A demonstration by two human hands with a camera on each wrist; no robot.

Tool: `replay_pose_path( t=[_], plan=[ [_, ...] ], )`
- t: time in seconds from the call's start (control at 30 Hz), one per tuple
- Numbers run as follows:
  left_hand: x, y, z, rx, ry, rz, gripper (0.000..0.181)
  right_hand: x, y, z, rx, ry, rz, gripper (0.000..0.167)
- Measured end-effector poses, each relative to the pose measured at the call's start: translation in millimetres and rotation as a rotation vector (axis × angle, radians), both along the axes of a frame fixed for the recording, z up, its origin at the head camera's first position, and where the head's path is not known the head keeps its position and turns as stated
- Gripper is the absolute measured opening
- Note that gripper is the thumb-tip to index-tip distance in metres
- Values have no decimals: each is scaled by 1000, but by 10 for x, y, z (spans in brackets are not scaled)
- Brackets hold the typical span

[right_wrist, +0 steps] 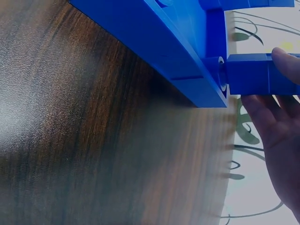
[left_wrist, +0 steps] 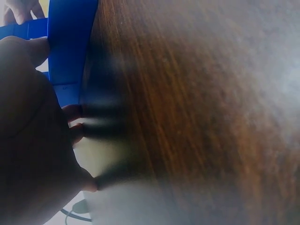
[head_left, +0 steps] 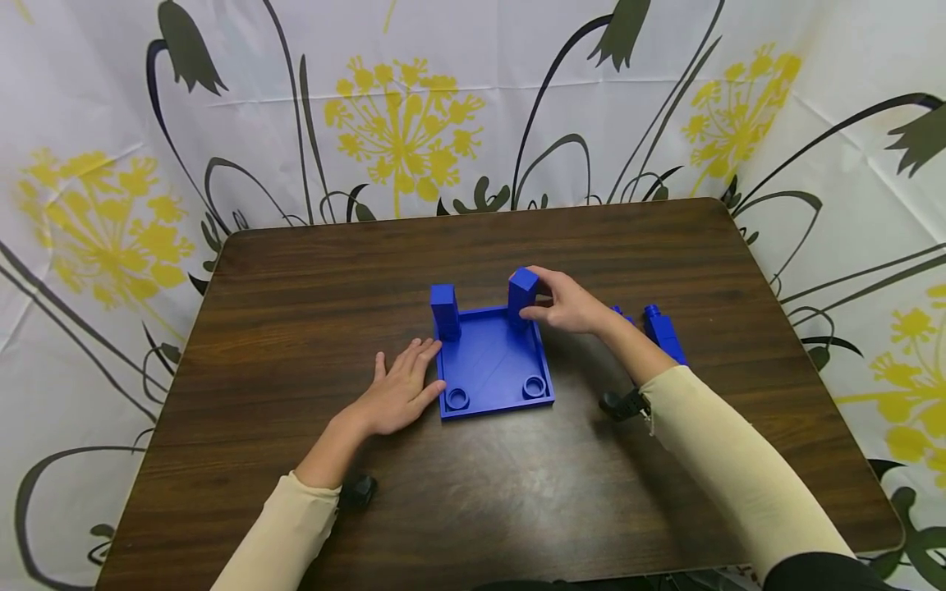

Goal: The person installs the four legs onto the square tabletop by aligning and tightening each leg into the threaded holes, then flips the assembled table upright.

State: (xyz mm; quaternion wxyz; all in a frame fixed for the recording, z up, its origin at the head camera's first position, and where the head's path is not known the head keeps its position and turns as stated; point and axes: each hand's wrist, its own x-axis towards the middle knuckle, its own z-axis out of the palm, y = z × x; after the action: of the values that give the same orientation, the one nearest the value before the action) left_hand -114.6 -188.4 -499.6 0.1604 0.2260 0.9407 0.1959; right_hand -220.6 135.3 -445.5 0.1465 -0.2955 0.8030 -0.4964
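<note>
From the head, a flat blue tray [head_left: 491,365] sits in the middle of the brown wood table [head_left: 310,287]. The left hand [head_left: 399,398] is spread wide, with nothing in its grip; it touches the tray's left edge. The right hand [head_left: 567,302] pinches the far right leg [head_left: 522,289] between thumb and fingers. The far left leg [head_left: 445,312] stands up in its corner. The near left ring [head_left: 458,408] and near right ring [head_left: 534,396] have no legs in them. Two spare legs [head_left: 668,335] lie to the right, partly behind the arm. This view can't show the bottom of the held leg well.

The left wrist view shows the thumb [left_wrist: 40,49] up against the blue tray, which the head view shows less closely. A steady push there should help stop the tray from sliding.

The right wrist view shows what the head view hides: the held leg meets the far right ring [right_wrist: 221,75], and a thin neck seems to show between them. I think it's best to keep the leg straight and press gently down. I can't tell if it's all the way in.
</note>
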Motion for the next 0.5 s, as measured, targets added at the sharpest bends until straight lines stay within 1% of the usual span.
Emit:
replay_pose_path(
  t=[0.07, 0.27, 0.5],
  plan=[
    [-1, 2, 6, -2, -1, 2, 68, 8, -4, 7, 26, 18, -22, 52],
    [-8, 4, 15, -2, -1, 8, 68, 28, -32, 23, 62, 54, -66, 55],
    [8, 7, 18, 7, -3, 11, 67, 38, -44, -7, 82, 82, -94, 51]
  ],
)
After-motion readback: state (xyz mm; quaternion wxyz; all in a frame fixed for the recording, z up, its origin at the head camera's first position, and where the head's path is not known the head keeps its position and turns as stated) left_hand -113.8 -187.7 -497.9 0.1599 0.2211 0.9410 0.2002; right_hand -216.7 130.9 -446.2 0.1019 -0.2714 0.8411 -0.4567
